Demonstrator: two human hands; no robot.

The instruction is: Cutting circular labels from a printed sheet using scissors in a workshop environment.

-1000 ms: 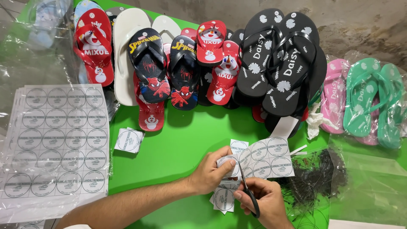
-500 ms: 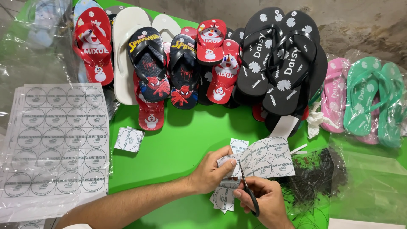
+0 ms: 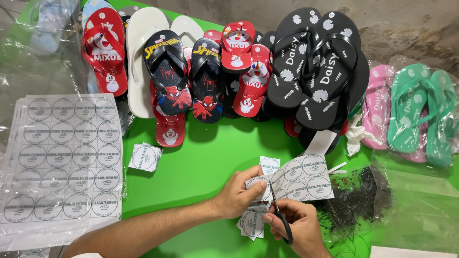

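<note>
Left hand [image 3: 241,191]: my fingers pinched the label sheet [image 3: 301,179].
Right hand [image 3: 299,227]: gripped scissors [image 3: 279,215].
Advice: cut between circles, I judged.

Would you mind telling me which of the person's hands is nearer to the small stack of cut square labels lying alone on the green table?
Left. The left hand lies right of the small stack of cut square labels; the right hand is farther right and lower.

A bright green, smooth table top [image 3: 201,157] filled most of the view under even, soft light. Behind its far edge rose a rough grey concrete wall [image 3: 397,24], mottled with brownish stains. Crinkled clear plastic sheeting [image 3: 38,52] lay over the table's left side.
</note>
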